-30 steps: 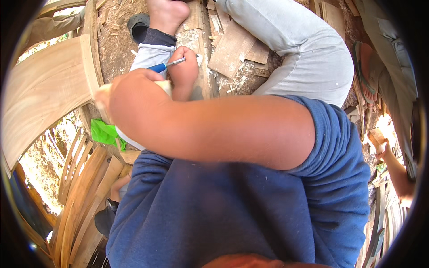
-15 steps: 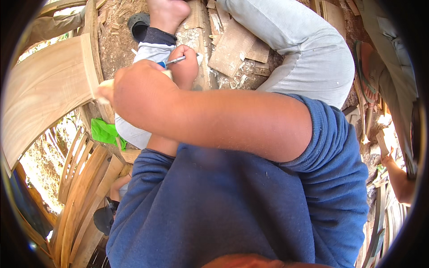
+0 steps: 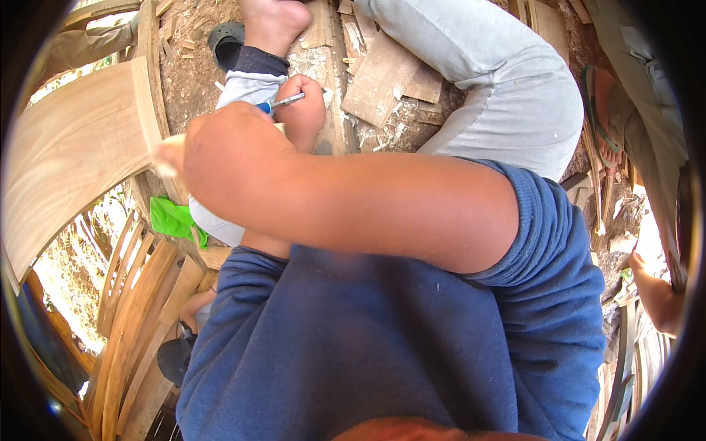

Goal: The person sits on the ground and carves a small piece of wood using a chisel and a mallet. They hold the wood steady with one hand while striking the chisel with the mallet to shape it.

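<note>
My right forearm reaches across my chest to the left. My right hand [image 3: 229, 132] is closed, its fingers mostly hidden and its far edge blurred. Out from beside it comes a slim tool with a blue handle and thin metal shaft [image 3: 285, 101], which appears to be in its grip. The shaft lies over my left hand [image 3: 304, 116], a fist near my shin; whatever it may hold is hidden. A pale bit, perhaps wood [image 3: 279, 128], peeks out between the hands. Both hands are above the trouser leg, close to my bare foot [image 3: 276, 22].
A wide curved wooden panel [image 3: 81, 136] stands on the left, with a bright green cloth [image 3: 175, 218] below it. Bent wooden strips [image 3: 136, 316] lean at lower left. Flat boards [image 3: 379, 81] and shavings lie between my legs. A dark clog [image 3: 228, 45] sits beside my foot. Other people are at both sides.
My right forearm has shifted slightly downward, while the tool and my left fist stay nearly in place. At far right, a light piece of wood by another person's hand no longer shows.
</note>
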`<state>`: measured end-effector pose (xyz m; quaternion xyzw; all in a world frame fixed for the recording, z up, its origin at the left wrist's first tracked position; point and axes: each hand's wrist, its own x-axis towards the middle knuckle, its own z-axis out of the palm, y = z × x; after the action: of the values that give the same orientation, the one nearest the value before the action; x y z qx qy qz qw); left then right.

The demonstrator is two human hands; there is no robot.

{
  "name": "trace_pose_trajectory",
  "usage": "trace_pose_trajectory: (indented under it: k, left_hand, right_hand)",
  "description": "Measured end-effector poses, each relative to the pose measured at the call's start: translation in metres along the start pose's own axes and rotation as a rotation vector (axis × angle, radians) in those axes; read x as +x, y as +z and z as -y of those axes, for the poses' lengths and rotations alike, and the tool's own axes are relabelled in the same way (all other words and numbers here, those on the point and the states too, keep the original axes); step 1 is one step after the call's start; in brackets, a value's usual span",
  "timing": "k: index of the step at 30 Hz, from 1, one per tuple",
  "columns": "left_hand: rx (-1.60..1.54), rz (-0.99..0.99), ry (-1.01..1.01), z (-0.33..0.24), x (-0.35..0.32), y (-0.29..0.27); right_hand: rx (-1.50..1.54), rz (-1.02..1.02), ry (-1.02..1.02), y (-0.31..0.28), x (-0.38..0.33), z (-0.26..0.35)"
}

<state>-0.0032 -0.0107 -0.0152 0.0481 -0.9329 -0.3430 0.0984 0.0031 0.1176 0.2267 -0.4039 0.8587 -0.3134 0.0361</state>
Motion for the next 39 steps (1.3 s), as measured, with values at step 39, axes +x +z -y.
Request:
trace_pose_trajectory:
  k: [39]
  left_hand:
    - [0.093, 0.040, -0.066, -0.018, 0.003, -0.013]
  right_hand:
    - [0.060, -0.115, 0.000, 0.020, -0.003, -0.005]
